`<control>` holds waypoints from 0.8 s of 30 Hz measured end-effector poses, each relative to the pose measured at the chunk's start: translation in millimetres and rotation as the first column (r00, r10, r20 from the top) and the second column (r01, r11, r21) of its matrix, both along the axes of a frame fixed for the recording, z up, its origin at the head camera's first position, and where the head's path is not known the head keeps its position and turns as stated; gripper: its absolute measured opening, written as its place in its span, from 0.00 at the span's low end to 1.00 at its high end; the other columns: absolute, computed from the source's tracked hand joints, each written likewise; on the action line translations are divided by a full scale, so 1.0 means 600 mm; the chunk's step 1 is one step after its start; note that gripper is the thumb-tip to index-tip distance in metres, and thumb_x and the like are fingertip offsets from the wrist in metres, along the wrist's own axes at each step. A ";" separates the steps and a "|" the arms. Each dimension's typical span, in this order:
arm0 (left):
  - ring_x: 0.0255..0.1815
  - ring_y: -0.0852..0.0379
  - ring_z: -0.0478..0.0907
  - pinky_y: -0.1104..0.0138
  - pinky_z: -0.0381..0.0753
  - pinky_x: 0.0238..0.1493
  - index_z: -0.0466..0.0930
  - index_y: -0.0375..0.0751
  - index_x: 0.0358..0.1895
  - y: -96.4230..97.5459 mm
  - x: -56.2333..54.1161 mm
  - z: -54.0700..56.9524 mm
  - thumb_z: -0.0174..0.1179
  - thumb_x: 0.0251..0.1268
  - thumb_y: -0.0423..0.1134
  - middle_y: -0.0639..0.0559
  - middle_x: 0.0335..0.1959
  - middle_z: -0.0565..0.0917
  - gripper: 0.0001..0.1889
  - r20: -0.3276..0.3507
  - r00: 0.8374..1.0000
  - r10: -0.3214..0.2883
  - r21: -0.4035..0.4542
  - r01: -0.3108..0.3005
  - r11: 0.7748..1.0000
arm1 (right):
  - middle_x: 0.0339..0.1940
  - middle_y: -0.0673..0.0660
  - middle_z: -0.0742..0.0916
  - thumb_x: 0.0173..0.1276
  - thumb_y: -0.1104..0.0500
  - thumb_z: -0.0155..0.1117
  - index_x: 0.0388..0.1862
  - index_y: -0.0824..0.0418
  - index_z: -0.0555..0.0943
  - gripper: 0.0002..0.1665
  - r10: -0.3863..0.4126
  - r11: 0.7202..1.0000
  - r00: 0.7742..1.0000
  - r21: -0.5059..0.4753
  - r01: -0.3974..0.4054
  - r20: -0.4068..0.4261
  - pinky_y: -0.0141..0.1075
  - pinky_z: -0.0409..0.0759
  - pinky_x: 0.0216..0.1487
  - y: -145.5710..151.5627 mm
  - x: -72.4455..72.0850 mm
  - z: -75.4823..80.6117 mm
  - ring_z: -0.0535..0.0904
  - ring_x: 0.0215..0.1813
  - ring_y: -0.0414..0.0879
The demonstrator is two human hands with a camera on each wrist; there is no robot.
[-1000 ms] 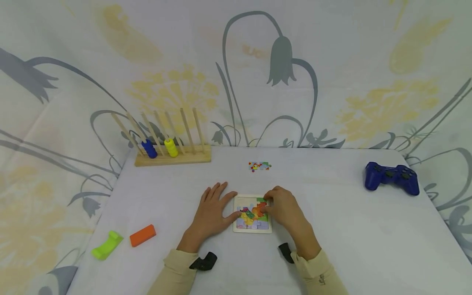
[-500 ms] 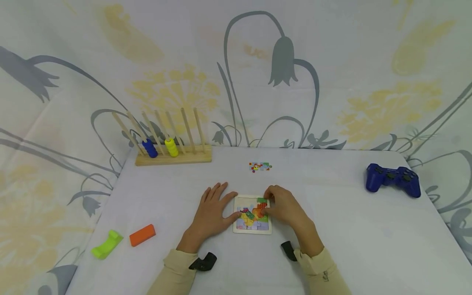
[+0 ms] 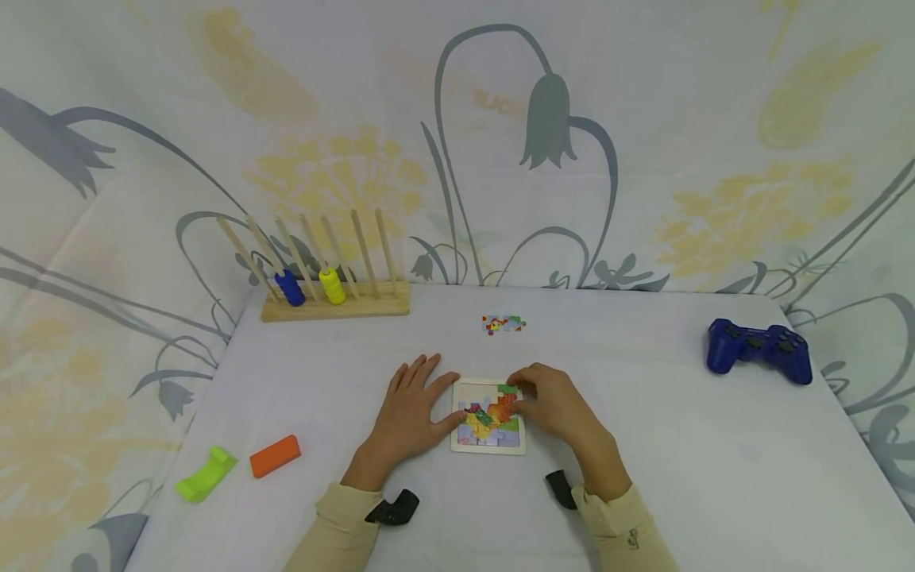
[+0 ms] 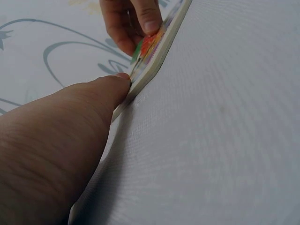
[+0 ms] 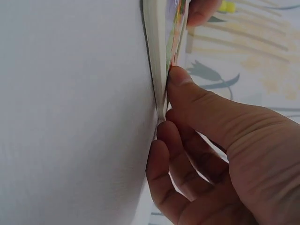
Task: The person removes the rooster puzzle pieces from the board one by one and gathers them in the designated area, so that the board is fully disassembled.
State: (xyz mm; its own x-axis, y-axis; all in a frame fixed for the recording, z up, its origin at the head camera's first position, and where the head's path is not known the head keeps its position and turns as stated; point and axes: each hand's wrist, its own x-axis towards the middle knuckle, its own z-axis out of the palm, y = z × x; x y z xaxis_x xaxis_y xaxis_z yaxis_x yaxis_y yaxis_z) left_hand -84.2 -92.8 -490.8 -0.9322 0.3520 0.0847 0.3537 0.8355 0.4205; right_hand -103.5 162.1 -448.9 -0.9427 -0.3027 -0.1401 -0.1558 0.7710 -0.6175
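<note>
A small jigsaw puzzle [image 3: 486,435] in a pale wooden frame lies on the white table before me, its upper left part bare of pieces. My left hand [image 3: 409,415] rests flat with fingers spread, its thumb and forefinger at the frame's left edge. At the upper right corner, my right hand [image 3: 554,403] pinches a red and green puzzle piece [image 4: 147,44] between thumb and forefinger. The left wrist view shows this piece tilted up at the board. In the right wrist view the thumb [image 5: 180,77] lies along the frame's edge, and the other fingers are curled.
Several joined puzzle pieces [image 3: 503,323] lie beyond the frame. At the back left stands a wooden peg rack [image 3: 372,306] with blue and yellow beads. An orange block [image 3: 275,456] and a green curved block [image 3: 206,474] lie left; a blue game controller [image 3: 759,349] lies right.
My right hand's fingertips have shifted slightly left at the corner, and the red and green piece has moved a little with them. The left hand stays in place.
</note>
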 end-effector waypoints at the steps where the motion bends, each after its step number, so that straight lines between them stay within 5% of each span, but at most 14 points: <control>1: 0.82 0.40 0.55 0.42 0.51 0.82 0.74 0.54 0.71 0.000 0.000 0.000 0.62 0.66 0.62 0.44 0.80 0.64 0.33 0.002 1.000 0.000 0.000 0.000 1.000 | 0.46 0.54 0.87 0.63 0.63 0.75 0.51 0.61 0.87 0.17 0.008 1.000 1.000 0.000 -0.008 -0.003 0.43 0.82 0.52 0.001 0.000 0.000 0.80 0.46 0.46; 12: 0.82 0.40 0.56 0.42 0.51 0.81 0.75 0.53 0.70 0.000 0.005 0.006 0.63 0.66 0.62 0.43 0.79 0.64 0.32 0.004 1.000 0.007 0.005 -0.007 1.000 | 0.47 0.57 0.87 0.68 0.62 0.71 0.54 0.66 0.86 0.17 0.131 0.990 0.988 0.057 -0.127 -0.077 0.43 0.83 0.52 0.009 -0.004 -0.003 0.81 0.46 0.46; 24: 0.82 0.39 0.56 0.42 0.51 0.81 0.74 0.54 0.71 0.001 0.003 0.004 0.63 0.66 0.61 0.43 0.80 0.64 0.33 0.008 1.000 0.003 0.000 -0.003 1.000 | 0.48 0.62 0.85 0.70 0.63 0.69 0.57 0.68 0.83 0.18 -0.027 1.000 0.991 0.003 0.028 -0.130 0.48 0.84 0.52 0.072 -0.052 -0.020 0.84 0.47 0.53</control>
State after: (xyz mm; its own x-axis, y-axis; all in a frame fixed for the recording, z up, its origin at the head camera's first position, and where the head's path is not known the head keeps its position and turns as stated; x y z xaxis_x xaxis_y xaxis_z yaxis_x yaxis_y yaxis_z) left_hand -82.3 -92.3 -488.5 -0.9338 0.3493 0.0771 0.3479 0.8366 0.4231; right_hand -134.7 205.6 -461.2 -0.9610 -0.2759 -0.0175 -0.2130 0.7792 -0.5895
